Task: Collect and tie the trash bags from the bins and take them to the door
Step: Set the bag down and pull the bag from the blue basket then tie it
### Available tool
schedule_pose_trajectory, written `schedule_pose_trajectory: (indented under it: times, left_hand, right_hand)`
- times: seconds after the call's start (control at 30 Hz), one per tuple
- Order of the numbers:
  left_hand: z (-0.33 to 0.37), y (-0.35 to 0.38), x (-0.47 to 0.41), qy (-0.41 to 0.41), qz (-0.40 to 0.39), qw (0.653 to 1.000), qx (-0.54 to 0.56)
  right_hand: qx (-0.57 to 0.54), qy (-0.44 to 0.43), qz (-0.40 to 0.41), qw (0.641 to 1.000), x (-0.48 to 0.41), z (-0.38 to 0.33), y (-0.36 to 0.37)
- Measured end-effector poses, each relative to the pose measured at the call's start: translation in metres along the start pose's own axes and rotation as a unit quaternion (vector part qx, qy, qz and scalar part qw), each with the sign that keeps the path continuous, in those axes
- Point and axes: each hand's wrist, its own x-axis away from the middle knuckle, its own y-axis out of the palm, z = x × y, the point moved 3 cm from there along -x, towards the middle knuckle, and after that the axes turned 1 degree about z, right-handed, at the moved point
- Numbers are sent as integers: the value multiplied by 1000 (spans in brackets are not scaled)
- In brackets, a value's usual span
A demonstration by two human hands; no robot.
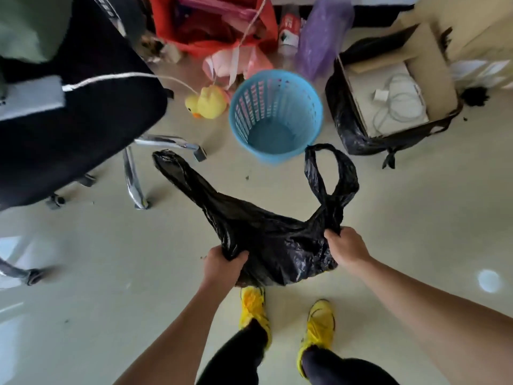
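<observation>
I hold a black trash bag point(277, 243) above the pale floor, in front of my yellow shoes. My left hand point(223, 266) grips the bag's left side just below one long handle that stretches up to the left. My right hand point(345, 245) grips the right side at the base of the other handle, which stands up as a loop. Beyond the bag stands a blue slatted plastic bin point(274, 115), with no bag in it. To the right of the bin, a second black bag point(349, 126) wraps around a cardboard box holding white cables.
A black office chair point(83, 129) with chrome legs fills the left side. Behind the bin lie a yellow toy duck point(206, 102), pink and red bags point(211, 26), a purple bag point(322, 37) and a white bottle. Cardboard boxes stand at the far right.
</observation>
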Motion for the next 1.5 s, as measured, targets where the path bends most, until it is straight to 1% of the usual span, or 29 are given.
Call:
schedule_pose_trajectory:
  times: [0.07, 0.13, 0.2, 0.37, 0.43, 0.57, 0.67, 0.77, 0.83, 0.93, 1.03, 1.1, 1.13, 1.2, 1.27, 1.3, 1.33, 1.37, 1.4, 1.43, 1.5]
  left_hand:
    - [-25, 24, -16, 14, 3, 1000, -24]
    - [-42, 38, -32, 19, 2, 1000, -24]
    - [-65, 58, -61, 32, 8, 999, -40]
    - [-115, 93, -156, 59, 39, 995, -64]
    - [-125, 100, -187, 87, 51, 993, -54]
    - [-111, 108, -249, 145, 40, 988, 23]
    - [-81, 112, -283, 182, -11, 977, 109]
    - [-63, 124, -304, 156, -75, 964, 202]
    - [-64, 135, -312, 133, -93, 951, 263]
    - [-68, 142, -310, 124, -63, 933, 332]
    - [-68, 140, -295, 155, -15, 939, 306]
    - [-69, 137, -282, 174, 2, 942, 288]
    - [-70, 137, -279, 182, 2, 940, 288]
    - [-74, 136, -280, 177, -20, 936, 305]
    - [-74, 136, -280, 169, -70, 928, 325]
    - [-74, 137, -280, 171, -93, 927, 320]
    - [-74, 138, -278, 179, -110, 929, 306]
    - [-75, 138, -277, 190, -117, 931, 288]
    - [-77, 138, -273, 200, -117, 936, 266]
    - [-81, 137, -272, 203, -113, 941, 245]
    - [-89, 134, -272, 197, -115, 951, 210]
  right_hand:
    - [-7, 3, -4, 1000, -18, 25, 22]
    - [-17, 6, -7, 1000, -35, 41, 41]
    - [-26, 4, 6, 1000, -66, 58, 67]
    - [-38, 7, 50, 998, -147, 77, 121]
    - [-54, -7, 75, 996, -177, 79, 136]
    - [-97, -51, 107, 988, -232, 65, 152]
    - [-111, -73, 113, 985, -264, 53, 157]
    - [-152, -111, 115, 975, -286, 40, 152]
    - [-189, -125, 132, 965, -293, 34, 147]
    - [-260, -134, 159, 943, -295, 38, 145]
    - [-296, -155, 176, 926, -276, 45, 146]
    - [-269, -209, 187, 921, -255, 49, 143]
    - [-222, -243, 191, 925, -244, 51, 141]
    - [-82, -295, 199, 931, -226, 56, 143]
    - [52, -309, 207, 927, -217, 61, 150]
    - [102, -305, 225, 920, -216, 61, 152]
    - [126, -299, 246, 913, -217, 61, 151]
    - [122, -294, 268, 909, -218, 60, 148]
    - [78, -280, 283, 914, -221, 60, 141]
    - [6, -261, 284, 923, -227, 62, 133]
    - [-181, -199, 235, 934, -238, 70, 119]
